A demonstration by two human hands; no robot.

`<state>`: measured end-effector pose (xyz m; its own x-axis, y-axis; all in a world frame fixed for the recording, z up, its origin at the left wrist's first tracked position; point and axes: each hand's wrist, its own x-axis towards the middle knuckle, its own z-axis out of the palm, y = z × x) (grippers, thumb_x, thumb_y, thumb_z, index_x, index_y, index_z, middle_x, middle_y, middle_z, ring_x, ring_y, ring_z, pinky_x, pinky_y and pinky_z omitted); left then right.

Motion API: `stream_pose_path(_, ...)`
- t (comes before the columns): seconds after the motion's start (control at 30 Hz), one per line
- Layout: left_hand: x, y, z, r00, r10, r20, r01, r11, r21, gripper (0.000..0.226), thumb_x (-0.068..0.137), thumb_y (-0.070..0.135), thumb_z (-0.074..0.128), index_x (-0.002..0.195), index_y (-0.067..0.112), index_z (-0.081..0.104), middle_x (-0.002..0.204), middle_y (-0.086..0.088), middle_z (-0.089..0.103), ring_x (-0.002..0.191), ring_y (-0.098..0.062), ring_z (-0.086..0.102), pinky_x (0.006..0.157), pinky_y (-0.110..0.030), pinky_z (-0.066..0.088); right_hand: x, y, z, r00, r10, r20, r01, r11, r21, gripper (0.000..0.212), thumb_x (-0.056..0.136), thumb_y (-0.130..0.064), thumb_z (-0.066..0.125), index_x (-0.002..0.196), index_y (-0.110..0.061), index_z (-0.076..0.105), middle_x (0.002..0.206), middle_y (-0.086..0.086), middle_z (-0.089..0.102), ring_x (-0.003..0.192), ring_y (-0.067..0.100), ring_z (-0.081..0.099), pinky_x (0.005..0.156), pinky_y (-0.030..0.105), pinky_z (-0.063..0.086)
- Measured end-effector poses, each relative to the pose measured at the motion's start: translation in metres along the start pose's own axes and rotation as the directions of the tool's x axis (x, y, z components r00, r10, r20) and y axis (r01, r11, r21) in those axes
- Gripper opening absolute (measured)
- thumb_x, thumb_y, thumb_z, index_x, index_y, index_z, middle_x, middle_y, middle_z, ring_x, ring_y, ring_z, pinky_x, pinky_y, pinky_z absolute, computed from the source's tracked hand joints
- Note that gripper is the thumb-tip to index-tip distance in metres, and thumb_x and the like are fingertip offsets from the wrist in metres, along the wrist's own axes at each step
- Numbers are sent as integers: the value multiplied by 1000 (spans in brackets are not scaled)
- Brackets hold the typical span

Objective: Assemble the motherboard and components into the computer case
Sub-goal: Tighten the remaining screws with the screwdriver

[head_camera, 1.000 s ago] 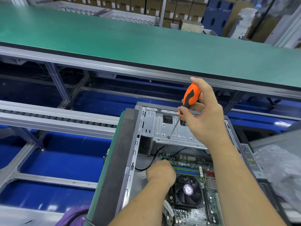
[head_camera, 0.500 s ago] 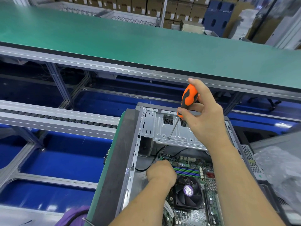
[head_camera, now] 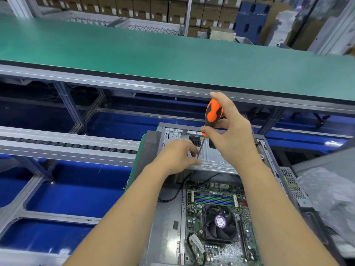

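I see my left hand up at the drive cage now; half a second ago it lay lower, on the motherboard beside the memory slots. Its fingers reach to the lower end of the screwdriver shaft, close by the tip, but whether they pinch the shaft or a screw I cannot tell, the spot being small and blurred. My right hand has kept its place: its grip is curled round the orange and black handle, thumb on top, with the shaft slanting down and left onto the cage plate. The tip meets the plate at about the same spot as before.

The computer case lies open on its side before me, at the near edge of the green bench line. The motherboard sits inside it, with the cooler fan uncovered now that the left forearm has shifted off to the left. A black cable loops over the case floor beneath the cage.
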<state>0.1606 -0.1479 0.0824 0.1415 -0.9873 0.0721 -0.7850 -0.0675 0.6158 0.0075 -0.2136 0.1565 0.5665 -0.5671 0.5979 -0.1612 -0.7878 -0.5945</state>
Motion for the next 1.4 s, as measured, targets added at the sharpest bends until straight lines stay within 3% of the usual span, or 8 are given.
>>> stream_pose_path(0.17, 0, -14, 17, 998, -15, -67, 13, 999, -30, 12, 84, 42, 72, 86, 30, 74, 87, 17, 65, 83, -6, 58, 77, -28, 48, -2, -5, 1, 1000, 13, 19, -12, 1000, -21, 83, 84, -5, 81, 140, -48, 38, 100, -24, 52, 83, 19, 65, 81, 30, 58)
stream_pose_path(0.33, 1, -14, 16, 1000, -18, -26, 18, 1000, -20, 8, 85, 37, 72, 87, 30, 75, 92, 15, 68, 91, -11, 58, 85, -35, 52, 1, -6, 1, 1000, 17, 13, -17, 999, -29, 83, 82, -6, 83, 141, -44, 38, 102, -9, 58, 85, 18, 65, 81, 27, 57)
stream_pose_path(0.47, 2, -15, 18, 1000, -7, -26, 7, 1000, 26, 13, 88, 40, 69, 92, 29, 74, 98, 16, 66, 97, -15, 57, 88, -38, 50, 1, -5, 1, 998, 46, 51, -46, 999, 0, 84, 83, -10, 83, 141, -47, 34, 107, -12, 55, 93, 21, 66, 81, 31, 59)
stream_pose_path(0.6, 3, -17, 19, 1000, 3, -29, -1, 999, 52, 14, 90, 41, 67, 92, 29, 74, 99, 17, 65, 96, -17, 57, 88, -40, 49, 1, -4, -2, 992, 45, 116, -54, 996, 76, 86, 89, 1, 67, 145, -52, 29, 114, 5, 60, 99, 27, 69, 78, 46, 61)
stream_pose_path(0.8, 4, -17, 19, 998, 36, -44, -33, 997, 71, 15, 90, 38, 67, 90, 25, 74, 97, 15, 66, 91, -13, 58, 89, -37, 48, 2, -4, -1, 991, 51, 120, -58, 997, 55, 88, 91, 3, 66, 145, -55, 28, 109, -6, 60, 96, 16, 71, 90, 42, 59)
stream_pose_path(1.1, 3, -15, 19, 995, 73, -65, -64, 989, 130, 16, 90, 40, 65, 95, 27, 74, 98, 15, 66, 92, -10, 59, 94, -36, 44, 4, -1, -1, 997, 58, 45, -57, 998, -24, 85, 87, -3, 76, 145, -47, 32, 111, -9, 56, 91, 11, 66, 86, 28, 57)
stream_pose_path(1.27, 3, -14, 20, 994, 94, -52, -84, 982, 170, 18, 92, 42, 63, 92, 27, 73, 97, 14, 64, 92, -10, 58, 97, -37, 39, 4, -4, 0, 997, 64, 51, -65, 998, 8, 84, 85, -5, 79, 142, -47, 34, 112, -18, 55, 97, 17, 66, 88, 37, 58)
stream_pose_path(1.4, 3, -14, 20, 994, 96, -46, -86, 980, 177, 19, 93, 41, 62, 91, 25, 72, 96, 14, 64, 91, -11, 57, 95, -38, 40, 3, -4, 0, 989, 88, 116, -97, 992, 77, 83, 89, -1, 71, 141, -51, 30, 115, 1, 62, 103, 22, 69, 87, 46, 60)
